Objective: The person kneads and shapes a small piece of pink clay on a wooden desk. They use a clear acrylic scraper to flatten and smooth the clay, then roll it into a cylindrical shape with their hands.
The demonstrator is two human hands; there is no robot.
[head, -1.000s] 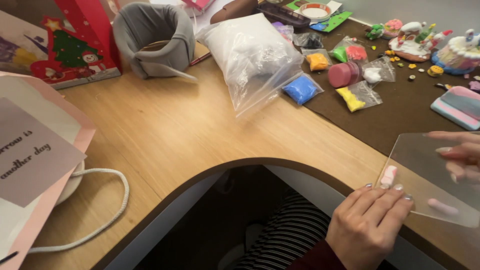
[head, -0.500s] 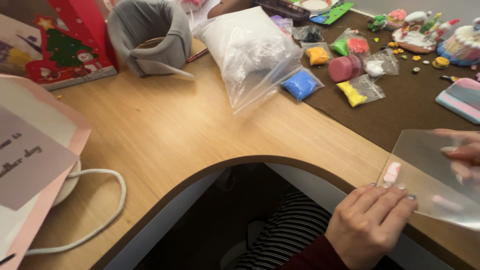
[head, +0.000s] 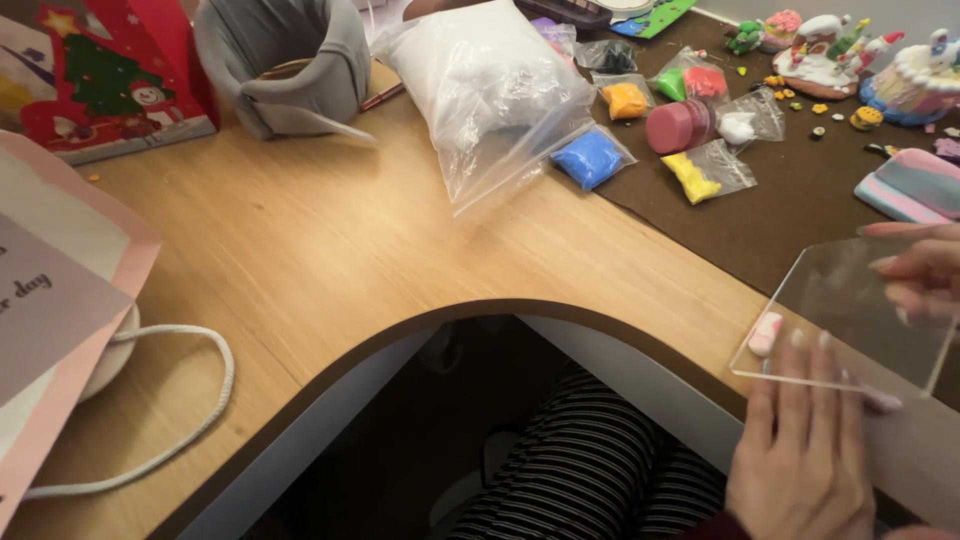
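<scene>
Left hand flat, fingers spread on clear acrylic sheet, right hand pinching its far edge, pink clay roll under sheet beside left fingertips, on wooden counter

Craft desk (bagged modelling clay)

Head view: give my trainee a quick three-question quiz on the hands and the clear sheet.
1. True or false: both hands touch the clear sheet.
2. What lies under the sheet's near-left corner: A) pink clay piece B) blue clay bag C) cord?
3. Which hand has its fingers flat at the sheet's near edge?

Key: 1 true; 2 A; 3 the left hand, while the right hand holds the far side.
</scene>
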